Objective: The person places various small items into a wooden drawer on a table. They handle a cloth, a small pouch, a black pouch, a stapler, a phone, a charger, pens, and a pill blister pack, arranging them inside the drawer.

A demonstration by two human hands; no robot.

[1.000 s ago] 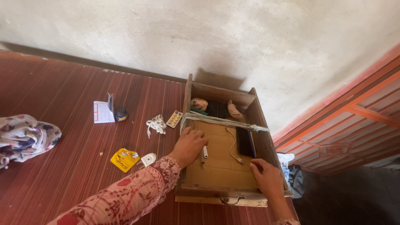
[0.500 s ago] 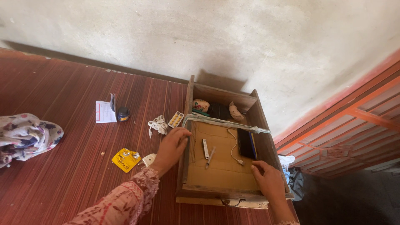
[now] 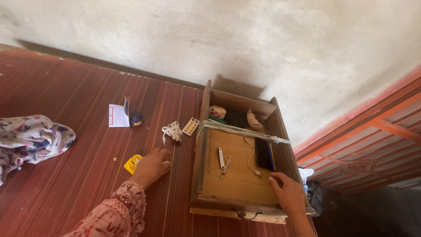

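My left hand [image 3: 150, 167] lies on the striped red mat left of an open wooden drawer [image 3: 200, 169]. Its fingers curl over a small white object [image 3: 166, 163] beside a yellow packet [image 3: 132, 163]. My right hand [image 3: 287, 193] grips the drawer's front right corner, thumb inside. On the drawer's cardboard floor lie a white stick [image 3: 221, 157], a thin syringe-like tube [image 3: 226, 167], a white cable [image 3: 250, 156] and a black flat case [image 3: 264, 154]. A pale strap [image 3: 242, 130] crosses the drawer.
On the mat lie a blister pack of yellow pills [image 3: 190, 126], a white bundled cord [image 3: 172, 131], a small dark jar [image 3: 137, 118], a folded leaflet [image 3: 118, 116] and a floral cloth [image 3: 30, 138]. A plaster wall stands behind, and an orange frame [image 3: 372, 131] is at the right.
My left hand left the drawer and moved left and down onto the mat, over the small white object. The stick and tube lie uncovered. My right hand stayed on the corner.
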